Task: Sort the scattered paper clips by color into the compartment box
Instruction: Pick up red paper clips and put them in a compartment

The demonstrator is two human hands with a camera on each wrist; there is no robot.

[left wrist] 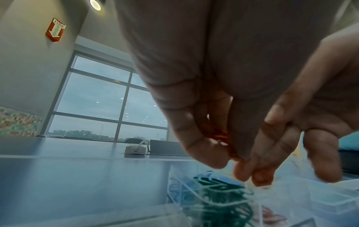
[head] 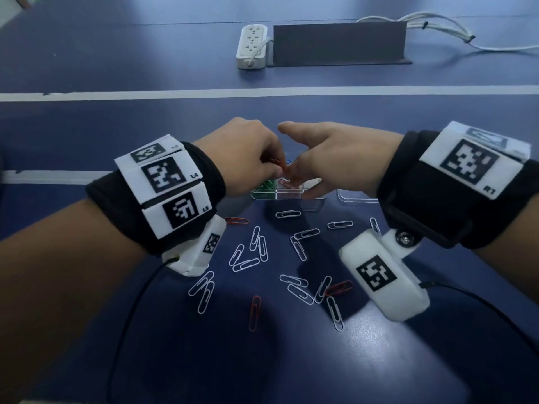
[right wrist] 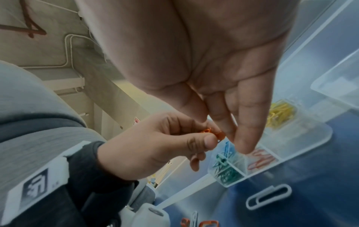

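My left hand [head: 272,167] hovers over the clear compartment box [head: 287,196] and pinches a small bunch of red paper clips [head: 275,164]. My right hand [head: 291,176] meets it from the right. Its thumb is pressed against its first fingers on a red clip at that bunch [left wrist: 233,153], and the other fingers [right wrist: 244,138] hang straight over the red compartment [right wrist: 260,159]. Green clips [right wrist: 225,173], blue clips [right wrist: 227,148] and yellow clips [right wrist: 279,113] fill other compartments. Several white clips [head: 259,249] and three red ones [head: 255,313] lie scattered on the blue table in front of the box.
The clear lid [head: 357,196] lies right of the box. At the far side stand a white power strip [head: 252,46] and a dark grey stand [head: 339,43] with white cables [head: 437,27]. Black wrist-camera cords [head: 131,316] trail toward me on both sides.
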